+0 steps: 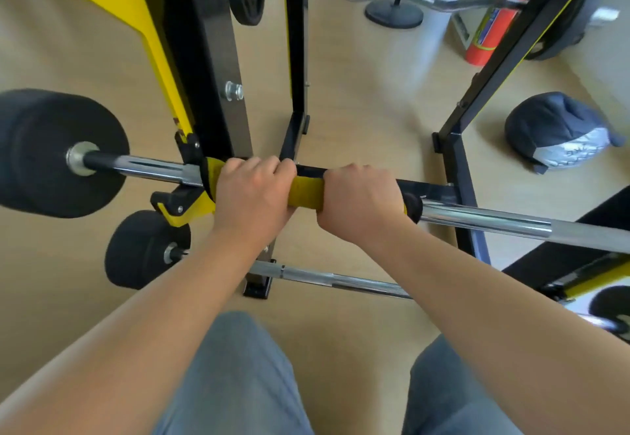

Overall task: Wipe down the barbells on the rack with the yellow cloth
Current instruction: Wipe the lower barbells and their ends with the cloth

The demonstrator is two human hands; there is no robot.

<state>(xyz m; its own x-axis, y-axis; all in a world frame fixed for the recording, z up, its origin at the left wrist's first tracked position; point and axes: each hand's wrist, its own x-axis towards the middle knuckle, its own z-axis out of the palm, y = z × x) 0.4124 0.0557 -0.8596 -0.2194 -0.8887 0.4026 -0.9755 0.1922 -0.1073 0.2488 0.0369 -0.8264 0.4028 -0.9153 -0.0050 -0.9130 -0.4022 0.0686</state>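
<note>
Left hand (250,192) and right hand (359,196) both clenched around soft yellow cloth (305,193) wrapped on smooth chrome barbell (484,221); black round plate (47,155) at left end; writing unreadable

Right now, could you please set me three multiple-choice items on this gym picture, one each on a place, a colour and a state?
1. Where is the fire extinguisher?
A. Upper right, on the floor
B. Lower left
C. On the bench

2. What colour is the cloth?
A. Blue
B. Yellow
C. White

3. How do the hands hold the barbell?
A. Open above it
B. Only one touching
C. Both closed round the cloth

Answers: 1 A, it stands beyond the rack; 2 B, yellow shows between the hands; 3 C, left hand and right hand grip the wrapped bar.
</note>
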